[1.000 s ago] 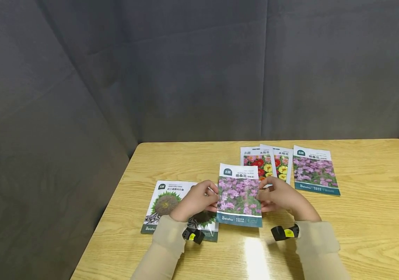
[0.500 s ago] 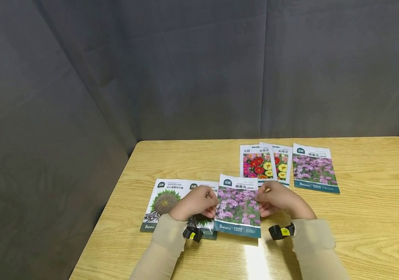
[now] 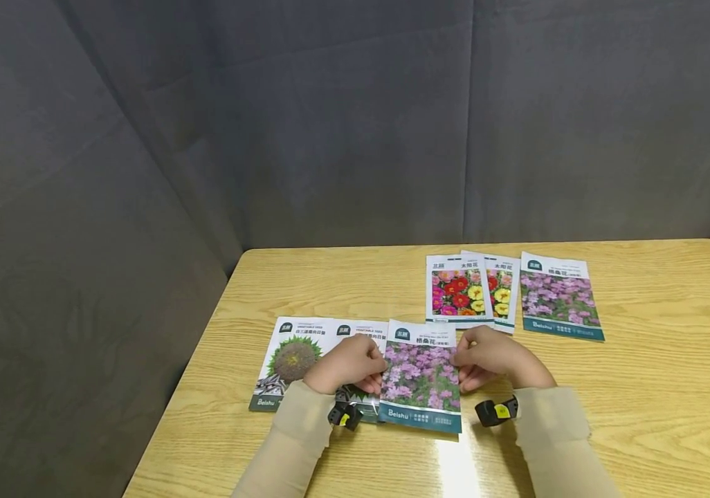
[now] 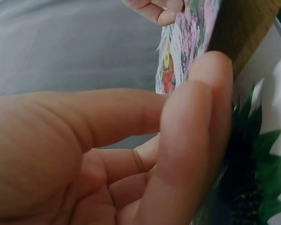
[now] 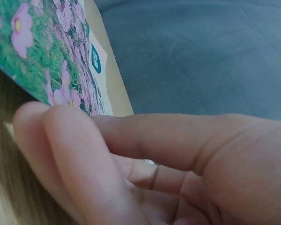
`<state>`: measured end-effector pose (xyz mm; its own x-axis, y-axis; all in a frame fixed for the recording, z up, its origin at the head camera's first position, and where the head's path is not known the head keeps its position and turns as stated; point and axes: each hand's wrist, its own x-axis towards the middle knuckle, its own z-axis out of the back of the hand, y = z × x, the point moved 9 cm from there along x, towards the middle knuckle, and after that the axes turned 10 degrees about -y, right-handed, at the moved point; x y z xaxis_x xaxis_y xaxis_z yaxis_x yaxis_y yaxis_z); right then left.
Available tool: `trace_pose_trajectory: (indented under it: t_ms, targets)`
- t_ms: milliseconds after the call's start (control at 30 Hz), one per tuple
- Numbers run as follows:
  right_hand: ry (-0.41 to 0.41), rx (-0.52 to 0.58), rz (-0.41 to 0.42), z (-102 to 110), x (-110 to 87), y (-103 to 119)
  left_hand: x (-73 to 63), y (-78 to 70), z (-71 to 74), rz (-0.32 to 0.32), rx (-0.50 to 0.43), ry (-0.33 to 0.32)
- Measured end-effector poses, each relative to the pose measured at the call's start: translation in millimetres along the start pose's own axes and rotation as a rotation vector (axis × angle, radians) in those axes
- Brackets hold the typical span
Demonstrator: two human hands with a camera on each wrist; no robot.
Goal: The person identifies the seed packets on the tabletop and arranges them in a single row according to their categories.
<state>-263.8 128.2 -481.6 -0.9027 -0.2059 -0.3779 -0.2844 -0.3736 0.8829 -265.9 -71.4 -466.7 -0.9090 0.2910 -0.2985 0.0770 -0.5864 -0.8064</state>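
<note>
A seed packet with pink-purple flowers (image 3: 420,377) is held between my two hands near the front middle of the table. My left hand (image 3: 349,363) pinches its left edge between thumb and fingers. On the opposite edge my right hand (image 3: 492,356) has a similar pinch, and the right wrist view shows the packet's flower print (image 5: 61,89) right at the fingertips. The packet overlaps the right side of a sunflower seed packet (image 3: 364,330), which lies partly hidden under my left hand. Its green leaves (image 4: 271,154) show below the fingers in the left wrist view.
Another sunflower seed packet (image 3: 293,360) lies at the left. Behind the hands are two overlapping packets with red and yellow flowers (image 3: 457,294), (image 3: 501,294) and a second pink-flower packet (image 3: 560,294). A grey curtain (image 3: 355,124) hangs behind the wooden table (image 3: 660,387).
Both hands have lowered the pink-flower packet toward the front of the table. It has come away from the red-and-yellow packets, which now show more fully.
</note>
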Motion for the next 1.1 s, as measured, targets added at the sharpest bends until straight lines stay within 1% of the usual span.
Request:
trace_pose_trajectory:
  t_ms: [133,400,567,767,933,1100]
  targets:
    - [-0.004,-0.004,-0.012,-2.1,0.5,-1.1,-0.3,0.4,0.5,0.005,0.028,-0.01]
    - [-0.039,-0.027,-0.016,-2.2,1.0,-2.6,-0.3,-0.5,1.4,-0.015,0.078,-0.031]
    - [-0.028,-0.031,-0.01,-3.7,-0.4,-2.3,-0.8,-2.0,1.8,-0.029,0.106,-0.043]
    - [-0.029,-0.05,-0.017,-4.0,2.0,-3.7,-1.4,-2.6,1.0,-0.034,0.125,-0.053]
    - [-0.029,-0.052,-0.015,-4.4,2.9,-3.5,-2.2,-4.1,0.6,-0.05,0.126,-0.064]
    - [-0.02,-0.048,0.004,-5.7,1.9,-1.7,-2.2,-4.0,0.3,-0.06,0.132,-0.072]
